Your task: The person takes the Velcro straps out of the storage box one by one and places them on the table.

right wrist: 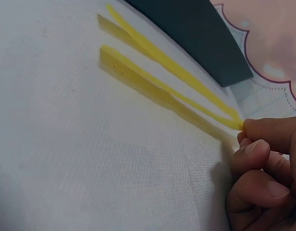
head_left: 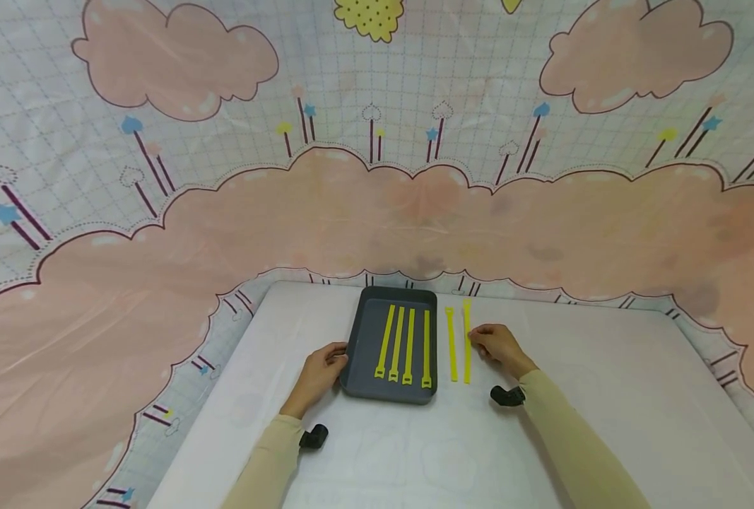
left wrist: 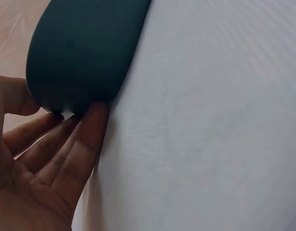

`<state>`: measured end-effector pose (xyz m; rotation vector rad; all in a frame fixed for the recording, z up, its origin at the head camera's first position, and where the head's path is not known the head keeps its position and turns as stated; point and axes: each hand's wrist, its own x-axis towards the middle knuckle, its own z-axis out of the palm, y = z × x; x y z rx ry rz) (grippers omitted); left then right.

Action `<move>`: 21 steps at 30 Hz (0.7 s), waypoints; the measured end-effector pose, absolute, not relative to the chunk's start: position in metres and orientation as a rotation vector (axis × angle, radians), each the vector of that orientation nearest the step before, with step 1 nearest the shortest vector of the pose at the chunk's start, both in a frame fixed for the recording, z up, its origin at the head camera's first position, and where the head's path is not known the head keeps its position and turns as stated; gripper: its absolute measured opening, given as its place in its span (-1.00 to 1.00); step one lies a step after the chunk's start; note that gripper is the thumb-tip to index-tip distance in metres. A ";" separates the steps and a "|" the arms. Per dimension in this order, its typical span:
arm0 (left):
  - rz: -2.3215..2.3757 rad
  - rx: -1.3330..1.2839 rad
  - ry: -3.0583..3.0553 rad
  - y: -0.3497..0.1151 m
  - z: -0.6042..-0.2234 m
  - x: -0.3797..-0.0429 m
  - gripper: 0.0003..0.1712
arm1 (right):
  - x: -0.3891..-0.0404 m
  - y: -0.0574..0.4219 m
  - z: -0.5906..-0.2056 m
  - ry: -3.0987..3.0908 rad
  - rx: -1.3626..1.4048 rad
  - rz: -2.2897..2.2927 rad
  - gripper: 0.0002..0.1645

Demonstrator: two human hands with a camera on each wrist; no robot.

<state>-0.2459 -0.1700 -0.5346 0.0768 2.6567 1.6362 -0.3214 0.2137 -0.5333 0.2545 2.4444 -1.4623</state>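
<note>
A dark grey tray (head_left: 356, 353) holds several yellow cable straps (head_left: 399, 345), laid lengthwise side by side with their slotted heads toward me. At its left edge, my left hand (head_left: 318, 375) holds the tray, with the thumb by the rim and the fingers against the outer wall (left wrist: 85, 72). To the tray's right, my right hand (head_left: 497, 346) pinches a yellow strap (head_left: 468, 364) between thumb and forefinger. That strap (right wrist: 153, 83) casts a shadow on the cloth in the right wrist view. Another yellow strap (head_left: 451, 346) lies between it and the tray.
The table (head_left: 593, 396) has a white cover. A cartoon-printed curtain (head_left: 415, 219) hangs behind it and round its sides. A small black device (head_left: 316, 437) sits on the left wrist, and another black device (head_left: 506, 396) on the right.
</note>
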 end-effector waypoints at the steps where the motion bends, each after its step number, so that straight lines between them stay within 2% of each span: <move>1: 1.632 0.077 2.659 -0.170 -0.535 -0.246 -0.59 | -0.322 0.214 -0.533 2.443 0.258 -1.460 -0.66; 21: 1.609 0.085 2.692 -0.170 -0.535 -0.245 -0.60 | -0.318 0.213 -0.533 2.468 0.277 -1.520 -0.66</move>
